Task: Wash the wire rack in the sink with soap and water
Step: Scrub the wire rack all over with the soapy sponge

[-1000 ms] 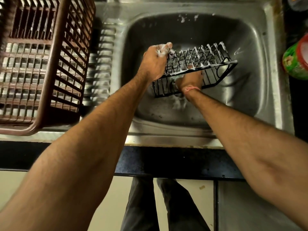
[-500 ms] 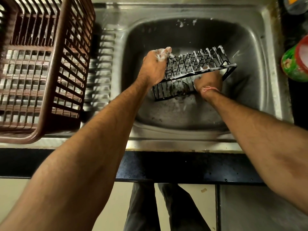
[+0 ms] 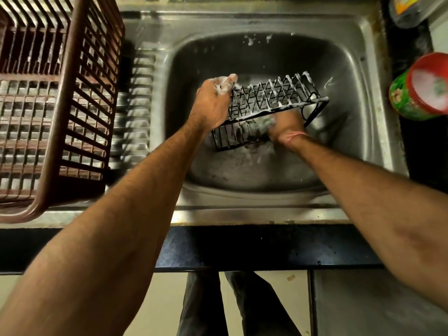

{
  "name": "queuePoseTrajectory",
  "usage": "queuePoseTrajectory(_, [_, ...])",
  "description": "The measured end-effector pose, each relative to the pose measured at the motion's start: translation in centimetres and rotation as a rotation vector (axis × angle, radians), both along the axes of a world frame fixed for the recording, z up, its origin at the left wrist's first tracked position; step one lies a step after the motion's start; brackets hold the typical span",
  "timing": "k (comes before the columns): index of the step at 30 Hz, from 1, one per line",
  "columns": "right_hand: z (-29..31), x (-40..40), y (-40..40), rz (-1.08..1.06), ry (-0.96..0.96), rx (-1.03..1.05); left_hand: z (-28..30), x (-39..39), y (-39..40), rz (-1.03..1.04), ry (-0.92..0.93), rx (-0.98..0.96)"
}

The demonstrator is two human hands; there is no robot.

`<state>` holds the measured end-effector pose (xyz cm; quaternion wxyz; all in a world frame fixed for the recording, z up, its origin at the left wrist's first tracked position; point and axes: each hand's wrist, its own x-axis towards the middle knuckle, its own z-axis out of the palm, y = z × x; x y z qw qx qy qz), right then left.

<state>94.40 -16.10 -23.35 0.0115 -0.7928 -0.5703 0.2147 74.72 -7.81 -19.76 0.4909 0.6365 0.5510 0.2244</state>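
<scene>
A black wire rack (image 3: 271, 100) streaked with white soap foam stands tilted inside the steel sink (image 3: 351, 76). My left hand (image 3: 212, 103), foamy at the fingers, grips the rack's left end and holds it up. My right hand (image 3: 287, 128), with a pink thread at the wrist, presses a greyish scrub pad (image 3: 265, 122) against the rack's front side; the hand and pad are motion-blurred. Foam specks dot the sink's back wall.
A brown plastic crate-style basket (image 3: 80, 112) sits on the ribbed drainboard (image 3: 135, 103) at the left. A green and red soap tub (image 3: 421, 90) with foam stands on the dark counter at the right. A dark container (image 3: 407, 10) is at the top right.
My right hand with the pad has swept along the rack's front: from the left part to the right, then back toward the middle. My left hand keeps its grip on the rack.
</scene>
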Motion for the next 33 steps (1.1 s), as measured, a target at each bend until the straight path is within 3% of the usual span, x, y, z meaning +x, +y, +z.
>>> queuePoseTrajectory(4, [0.2, 0.9, -0.2, -0.181, -0.125, 0.094, 0.9, 0.6, -0.8, -0.001, -0.024, -0.005])
queuePoseTrajectory(6, [-0.2, -1.4, -0.6, -0.223, -0.045, 0.124, 0.7, 0.8, -0.8, 0.021, -0.003, 0.008])
queuePoseTrajectory(8, [-0.5, -3.7, -0.7, -0.16, 0.082, 0.139, 0.3, 0.9, -0.4, 0.034, 0.025, 0.021])
queuePoseTrajectory(13, [-0.1, -3.4, -0.3, 0.109, 0.243, -0.065, 0.0, 0.8, -0.2, 0.025, 0.038, 0.022])
queuePoseTrajectory(20, [0.5, 2.2, 0.0, -0.025, -0.25, 0.061, 0.3, 0.6, -0.5, -0.001, -0.005, 0.032])
queuePoseTrajectory(29, [0.6, 0.7, -0.2, 0.266, 0.074, -0.044, -0.1, 0.5, -0.3, 0.012, 0.009, 0.033])
queuePoseTrajectory(33, [0.2, 2.8, 0.4, 0.18, -0.024, -0.025, 0.0, 0.5, -0.5, 0.001, 0.019, 0.039])
